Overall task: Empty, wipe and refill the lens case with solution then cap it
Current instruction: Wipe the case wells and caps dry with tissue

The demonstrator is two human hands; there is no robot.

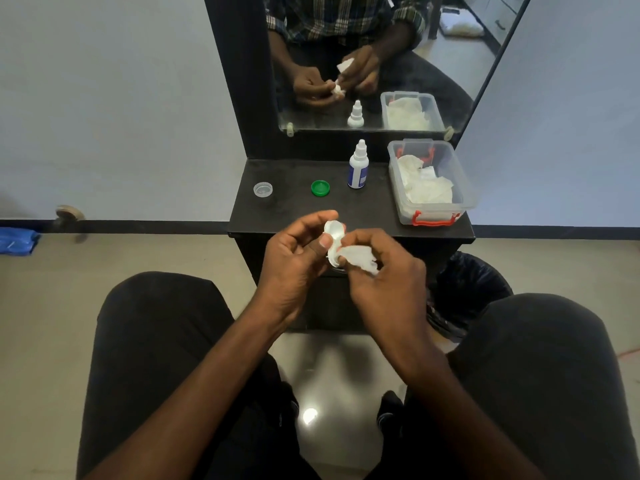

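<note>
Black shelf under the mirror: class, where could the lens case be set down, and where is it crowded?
Bare patches: between the clear cap and green cap, and the front strip before the dropper bottle. The right end is crowded by the tissue box.

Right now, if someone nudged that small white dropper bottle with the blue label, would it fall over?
Probably. The small white dropper bottle with the blue label stands tall on a narrow base, so it likely tips easily. It looks like light plastic, and being round, it would probably roll across the black shelf.

Left grip [294, 251] and right grip [381, 261] both curled, touching.
</note>
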